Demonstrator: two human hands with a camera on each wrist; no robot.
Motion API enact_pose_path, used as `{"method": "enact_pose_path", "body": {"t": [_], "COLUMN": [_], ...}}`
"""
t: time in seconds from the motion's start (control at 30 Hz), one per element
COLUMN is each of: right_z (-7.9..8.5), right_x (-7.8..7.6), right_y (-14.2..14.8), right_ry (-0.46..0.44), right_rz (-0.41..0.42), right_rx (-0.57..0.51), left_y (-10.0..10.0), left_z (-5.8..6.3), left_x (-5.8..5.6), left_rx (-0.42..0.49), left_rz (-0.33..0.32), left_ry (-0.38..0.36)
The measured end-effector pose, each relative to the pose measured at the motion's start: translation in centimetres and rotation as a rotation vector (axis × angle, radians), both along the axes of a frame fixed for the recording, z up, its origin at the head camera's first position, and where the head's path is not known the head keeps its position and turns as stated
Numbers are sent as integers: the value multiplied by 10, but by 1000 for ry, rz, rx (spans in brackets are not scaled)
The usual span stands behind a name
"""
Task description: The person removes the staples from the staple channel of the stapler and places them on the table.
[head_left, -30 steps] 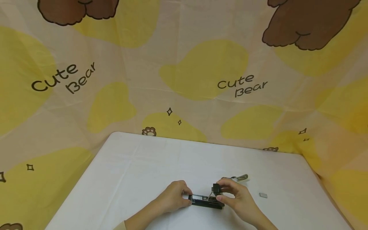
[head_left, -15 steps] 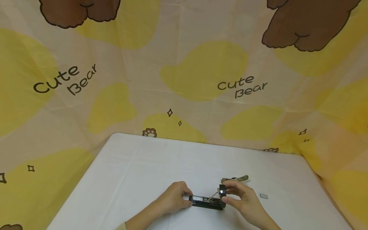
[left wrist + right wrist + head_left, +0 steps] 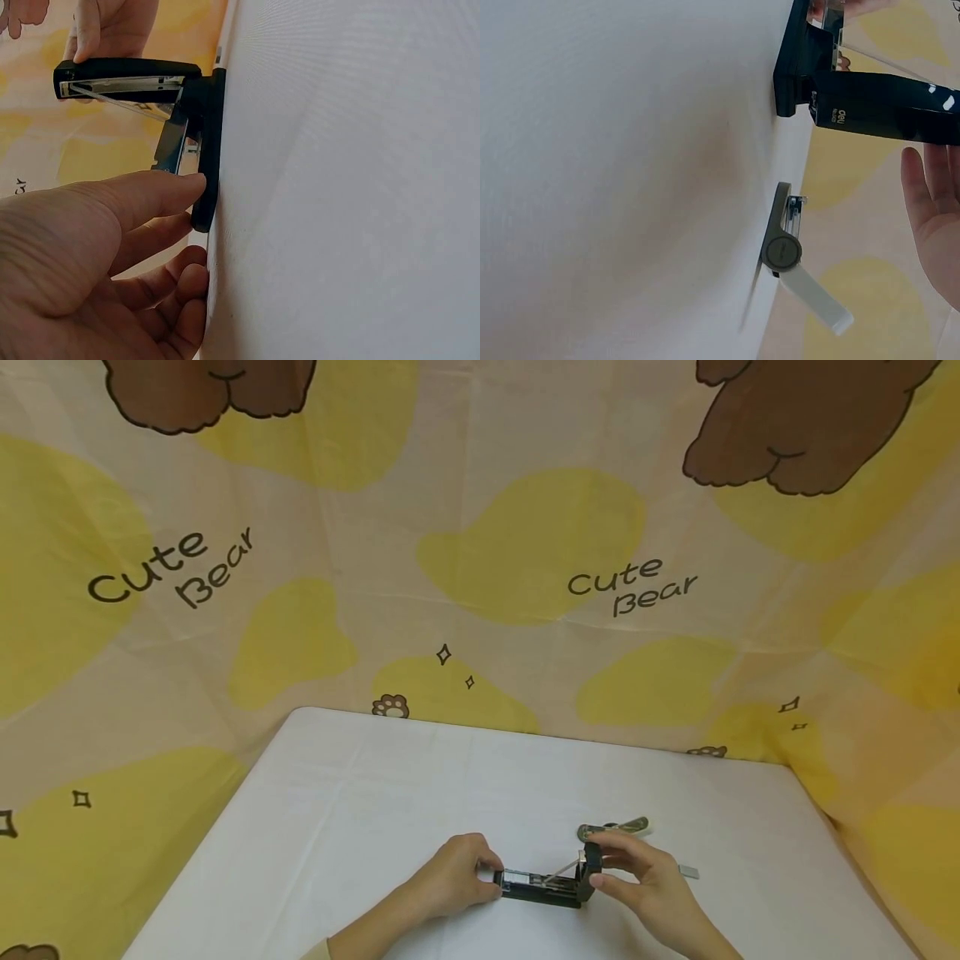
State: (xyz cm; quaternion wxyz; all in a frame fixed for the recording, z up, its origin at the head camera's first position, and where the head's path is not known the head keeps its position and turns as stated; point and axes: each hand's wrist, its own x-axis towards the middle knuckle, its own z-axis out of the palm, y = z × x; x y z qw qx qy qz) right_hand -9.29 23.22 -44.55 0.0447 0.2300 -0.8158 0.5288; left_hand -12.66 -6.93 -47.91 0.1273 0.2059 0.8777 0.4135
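A black stapler lies on the white table, its top arm (image 3: 885,109) swung up about its right-hand hinge. At the left end of the stapler's base (image 3: 542,898), my left hand (image 3: 454,875) pinches it between thumb and index finger. My right hand (image 3: 648,875) holds the raised arm, thumb on the near side and index finger near its top. A thin metal rod (image 3: 560,872) slants from the arm down to the open magazine (image 3: 171,141). In the right wrist view, the right fingers are partly hidden behind the arm.
Behind the right hand lies a small hinged tool (image 3: 783,252) with a grey body and a white lever. A small silver-grey rectangular piece (image 3: 690,872) lies to its right. A patterned cloth (image 3: 495,543) hangs behind the table (image 3: 420,777).
My right hand has moved to the right, swinging the stapler's top arm further back from the base. The left hand stays on the base's end.
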Motion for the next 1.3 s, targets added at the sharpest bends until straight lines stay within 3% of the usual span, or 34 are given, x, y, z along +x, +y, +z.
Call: {"method": "enact_pose_path", "body": {"t": [0.17, 0.5, 0.8, 1.07, 1.3], "right_z": [-1, -3, -9, -9, -11], "right_x": [1, 6, 4, 9, 9], "right_y": [3, 12, 29, 45, 55], "right_ry": [14, -45, 12, -147, -160], "right_rz": [-4, -39, -27, -89, -126], "right_rx": [-2, -23, -63, -70, -10], "left_y": [0, 1, -1, 0, 0], "left_z": [-1, -2, 2, 0, 0], "left_x": [0, 0, 1, 0, -1], "left_rx": [10, 4, 2, -7, -7], "left_rz": [-3, -6, -4, -2, 2], "left_ry": [-2, 5, 3, 4, 6]}}
